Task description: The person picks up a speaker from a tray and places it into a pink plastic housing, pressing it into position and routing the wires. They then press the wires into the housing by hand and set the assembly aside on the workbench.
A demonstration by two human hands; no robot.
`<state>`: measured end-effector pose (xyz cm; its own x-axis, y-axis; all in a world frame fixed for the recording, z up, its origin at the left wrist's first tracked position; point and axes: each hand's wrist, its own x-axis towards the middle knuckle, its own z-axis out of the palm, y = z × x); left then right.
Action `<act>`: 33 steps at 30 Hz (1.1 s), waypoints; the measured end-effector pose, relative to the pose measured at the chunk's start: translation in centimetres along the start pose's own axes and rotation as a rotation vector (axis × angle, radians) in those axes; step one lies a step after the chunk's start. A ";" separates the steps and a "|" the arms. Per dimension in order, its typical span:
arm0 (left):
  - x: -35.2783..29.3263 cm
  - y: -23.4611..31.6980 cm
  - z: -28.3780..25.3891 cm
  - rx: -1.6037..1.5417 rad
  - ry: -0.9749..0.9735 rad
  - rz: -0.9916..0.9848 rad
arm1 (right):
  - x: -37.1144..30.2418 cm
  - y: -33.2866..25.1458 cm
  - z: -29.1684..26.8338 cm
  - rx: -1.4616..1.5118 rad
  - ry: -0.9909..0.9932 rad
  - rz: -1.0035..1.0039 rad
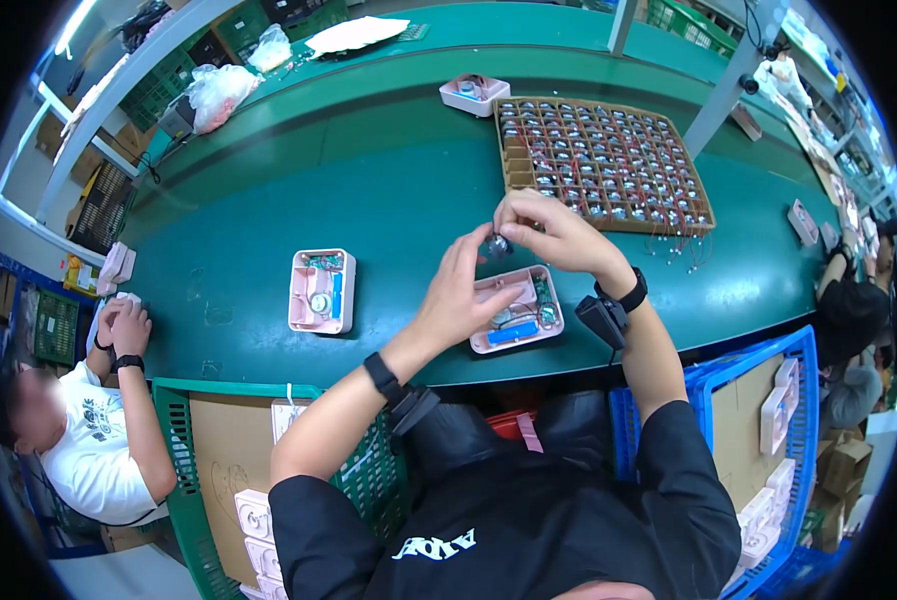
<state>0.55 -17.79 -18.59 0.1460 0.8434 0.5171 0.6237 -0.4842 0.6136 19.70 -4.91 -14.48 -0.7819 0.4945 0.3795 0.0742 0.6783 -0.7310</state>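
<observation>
My right hand (550,232) is closed, its thumb and fingers pinching a small round silver part (499,245) above the bench. Fingertips of my left hand (456,292) come up close beside that part; whether they touch it I cannot tell. The left thumb stretches apart from the fingers, over a pink plastic housing (476,343). Inside that housing lie a blue battery cell (513,333), a green circuit board (545,300) and thin wires. My left hand hides some of its inside.
A divided cardboard tray (509,160) of silver wired parts stands beyond my right hand. Another pink housing (295,300) sits left, and one (475,97) at the back. Green (176,440) and blue (806,430) crates flank me. Other people work at left (108,430) and right (853,310).
</observation>
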 end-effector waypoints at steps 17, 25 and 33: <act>13.2 -6.1 4.6 -0.381 -0.363 -0.653 | -5.2 5.6 0.2 -0.354 0.504 0.078; 14.5 -6.2 4.6 -0.424 -0.272 -0.764 | -5.3 7.5 0.6 -0.328 0.503 0.018; 12.7 -2.9 3.7 -0.185 -0.238 -0.617 | -5.7 5.7 -0.1 -0.190 0.607 -0.131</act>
<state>3.43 -4.86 -16.01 -0.0160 0.9956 -0.0924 0.5088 0.0877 0.8564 24.65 -3.76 -20.76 -0.3073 0.5827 0.7523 0.1541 0.8106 -0.5649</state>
